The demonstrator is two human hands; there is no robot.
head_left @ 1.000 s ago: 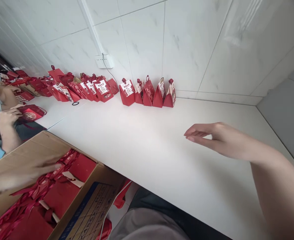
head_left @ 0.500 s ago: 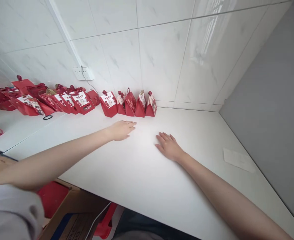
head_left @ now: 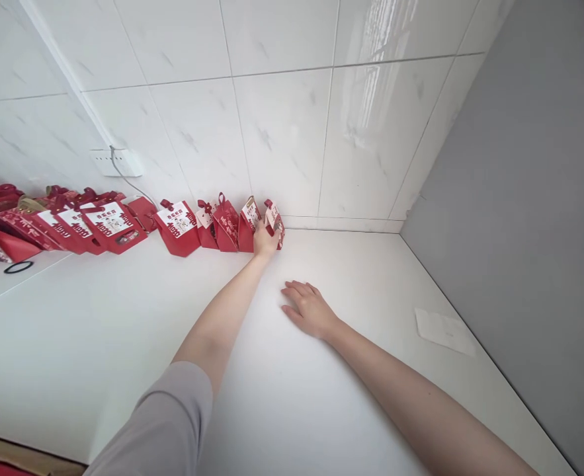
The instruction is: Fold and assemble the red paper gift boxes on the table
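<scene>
White tabletop point(head_left: 361, 410), rightmost red gift box point(head_left: 276, 221) against left hand point(head_left: 266, 242).

The gray sleeve point(head_left: 165, 416) on the left arm point(head_left: 222, 311) is short and loose — it has soft folds and a round edge by the elbow. The left hand point(head_left: 266, 239), right hand point(head_left: 309, 309) and right forearm point(head_left: 395, 373) are bare — one tiny dot marks that forearm.

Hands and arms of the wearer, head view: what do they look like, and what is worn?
The left arm has a plain grey sleeve ending near the elbow; the right arm shows no sleeve. Neither left hand nor right hand wears a glove.
</scene>
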